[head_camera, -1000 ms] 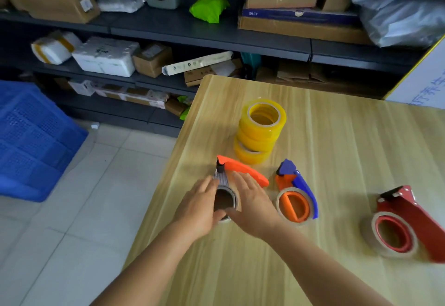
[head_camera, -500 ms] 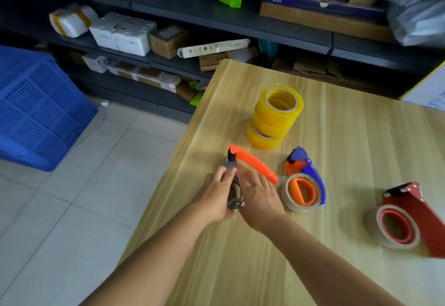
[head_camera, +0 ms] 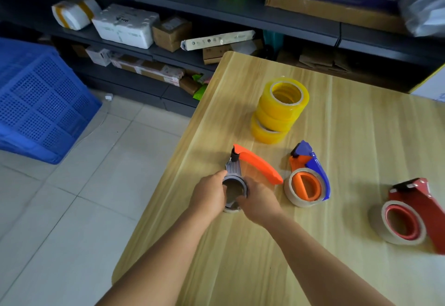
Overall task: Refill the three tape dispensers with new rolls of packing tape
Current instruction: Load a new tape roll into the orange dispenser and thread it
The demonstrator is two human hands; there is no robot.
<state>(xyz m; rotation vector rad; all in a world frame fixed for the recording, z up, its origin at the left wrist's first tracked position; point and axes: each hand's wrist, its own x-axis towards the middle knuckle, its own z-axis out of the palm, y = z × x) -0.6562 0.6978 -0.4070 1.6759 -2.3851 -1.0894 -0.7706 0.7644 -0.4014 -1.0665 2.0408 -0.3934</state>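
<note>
Near the wooden table's (head_camera: 349,122) left edge, your left hand (head_camera: 209,197) and right hand (head_camera: 258,203) clasp the light, rigid orange-and-grey plastic tape dispenser (head_camera: 237,175); hold its grey hub, avoiding the probably sharp cutter.

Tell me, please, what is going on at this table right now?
A person is working on the grey-and-orange tape dispenser near the table's left edge. The left hand and right hand both grip its round hub, which carries only an almost spent roll. The stack of three yellow packing tape rolls stands untouched behind it. The blue-and-orange dispenser and the red dispenser lie to the right, each with a thin, nearly used-up roll on it.
</note>
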